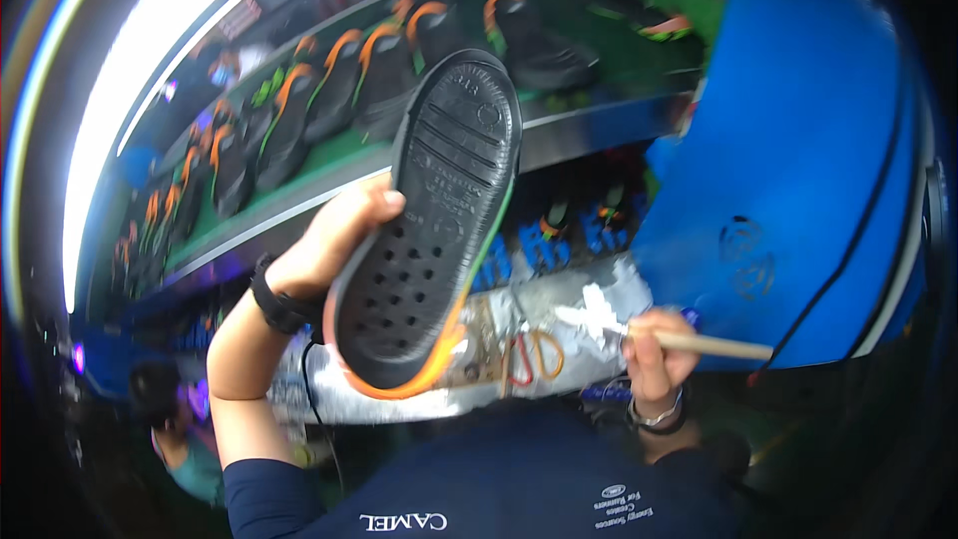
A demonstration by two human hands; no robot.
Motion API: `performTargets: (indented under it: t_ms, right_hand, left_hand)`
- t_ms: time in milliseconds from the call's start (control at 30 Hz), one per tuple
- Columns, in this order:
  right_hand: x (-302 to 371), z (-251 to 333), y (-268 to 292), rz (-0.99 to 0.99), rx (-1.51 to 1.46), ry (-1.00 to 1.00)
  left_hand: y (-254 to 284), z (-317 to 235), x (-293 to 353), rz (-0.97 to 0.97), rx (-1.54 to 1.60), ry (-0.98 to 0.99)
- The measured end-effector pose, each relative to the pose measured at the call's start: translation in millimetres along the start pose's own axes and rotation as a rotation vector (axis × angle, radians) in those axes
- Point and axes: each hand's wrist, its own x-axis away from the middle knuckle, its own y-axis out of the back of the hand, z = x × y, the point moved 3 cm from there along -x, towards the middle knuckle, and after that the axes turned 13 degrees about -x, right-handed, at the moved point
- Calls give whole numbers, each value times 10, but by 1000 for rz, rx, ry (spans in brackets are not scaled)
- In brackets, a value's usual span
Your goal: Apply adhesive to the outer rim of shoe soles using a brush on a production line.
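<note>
My left hand [334,230] grips a black shoe sole [449,175] by its left edge, thumb on the upper face. The sole is held up and tilted, with a rounded orange and green rim, grooves across its upper part and small round holes lower down. To the right, my right hand [659,354] is closed round the wooden handle of a brush [723,344]. The brush's head points left, beside a white smear [597,311] on the silvery work surface [629,284]; where bristles end and smear begins is blurred. Brush and sole are apart.
Black shoes [284,125] with orange and green trim line a green conveyor [334,155] with a metal edge [559,135] ahead. A large blue machine panel [788,170] stands at right. Red and yellow loops [536,354] lie mid-bench. A person [190,439] is at lower left.
</note>
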Motion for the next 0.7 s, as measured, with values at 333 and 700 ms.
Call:
performTargets:
  t_ms: [333, 700]
  right_hand:
    - [604, 368, 509, -199, 81, -47]
    - [640, 538, 618, -448, 138, -46]
  left_hand:
    - [148, -847, -3332, 127, -260, 286]
    - [-772, -764, -4157, 198, -53, 80]
